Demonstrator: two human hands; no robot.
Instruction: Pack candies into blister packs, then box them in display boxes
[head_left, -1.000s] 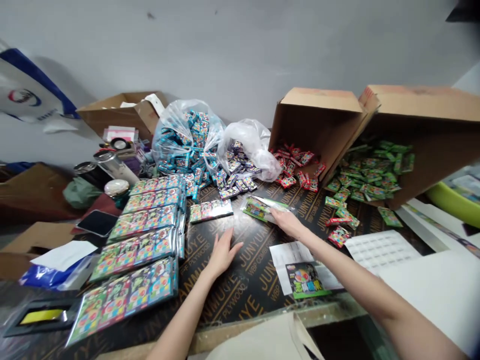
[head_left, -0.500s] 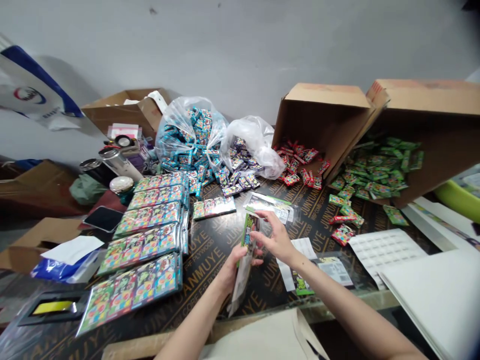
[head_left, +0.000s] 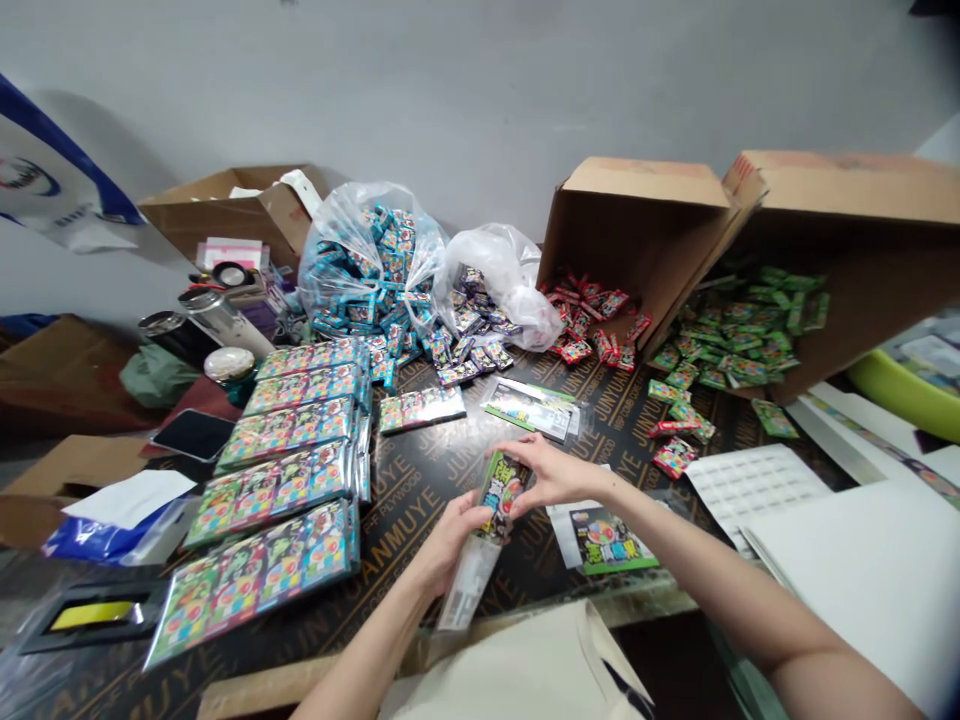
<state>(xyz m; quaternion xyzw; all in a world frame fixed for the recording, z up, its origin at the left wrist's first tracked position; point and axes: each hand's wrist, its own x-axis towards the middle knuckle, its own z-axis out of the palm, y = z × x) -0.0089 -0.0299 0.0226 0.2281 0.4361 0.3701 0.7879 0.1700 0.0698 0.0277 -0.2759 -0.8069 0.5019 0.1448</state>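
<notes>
Above the counter [head_left: 405,520] near its front edge, the green-black packet [head_left: 496,490] slants lengthwise away from that edge, left fingers [head_left: 477,517] clamped on its nearer part, right fingers [head_left: 525,450] on its farther part

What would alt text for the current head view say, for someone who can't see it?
A left hand and a right hand hold a printed packet over a dark table. Rows of colourful packs lie at left; behind are bags of blue packets and purple packets, then boxes of red packets and green packets.
</notes>
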